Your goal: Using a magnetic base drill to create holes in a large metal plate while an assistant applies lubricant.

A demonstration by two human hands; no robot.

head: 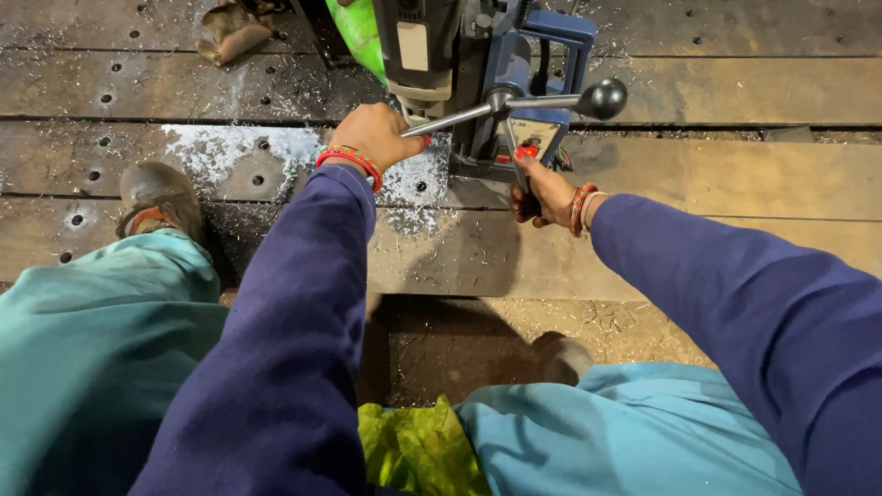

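As both hands work the drill, this is how things look:

Left hand: the left hand (375,136) is curled shut around one thin metal spoke (447,120) of the feed handle. The fingers are hidden behind the hand, so I cannot tell how tight the grip is.

Right hand: the right hand (548,192) is closed around the lower spoke, just under the drill's base. Red bangles sit on both wrists.

Feed handle: the spokes meet at a hub (501,98) on the side of the drill. One spoke ends in a round black knob (604,97), which nobody is touching.

Drill: the big blue and grey drill (478,73) stands upright on the steel plate (717,174), just past the hands.

Plate: it has rows of small round holes, and shiny metal chips (220,147) lie in a pile beside the left hand.

Feet: one brown boot (158,195) rests on the plate at the left. The other boot (562,356) is lower down, on the dirty floor.

Doing it well: I think the handle should be turned slowly and evenly, with a steady push. Sleeves and bangles should stay away from the spinning part, and the sharp chips should not be touched.
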